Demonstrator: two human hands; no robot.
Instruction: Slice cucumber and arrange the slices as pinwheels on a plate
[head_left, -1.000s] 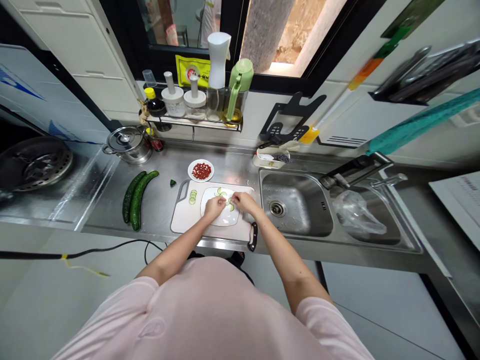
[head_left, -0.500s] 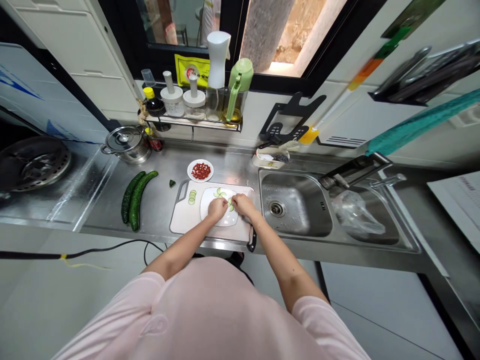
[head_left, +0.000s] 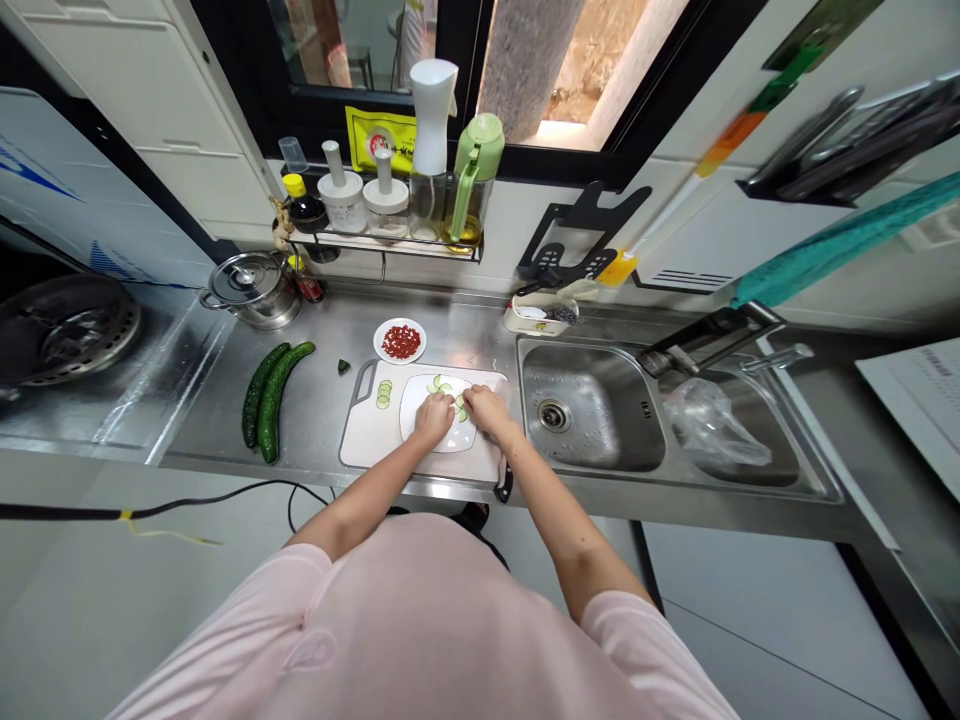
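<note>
A white square plate (head_left: 442, 442) lies on the white cutting board (head_left: 369, 443). Green cucumber slices (head_left: 439, 384) are laid out along its far and right parts. Over the middle of the plate is my left hand (head_left: 433, 416), its fingers pinched together. My right hand (head_left: 486, 408) is at the plate's right side, fingers closed on a cucumber slice (head_left: 460, 407); whether the left fingers hold anything is too small to tell. A short row of cucumber slices (head_left: 384, 394) rests on the board left of the plate. The knife handle (head_left: 504, 483) sticks out at the board's front right corner.
Two whole cucumbers (head_left: 274, 400) and a cucumber end (head_left: 343, 366) lie on the steel counter to the left. Behind the board stands a small plate of chopped red pieces (head_left: 401, 342). The sink (head_left: 592, 425) is on the right, a lidded pot (head_left: 251, 290) at the back left.
Both hands stay over the plate with only slight finger movement. The left fingertips have shifted a little upward. Nothing else has visibly moved.
</note>
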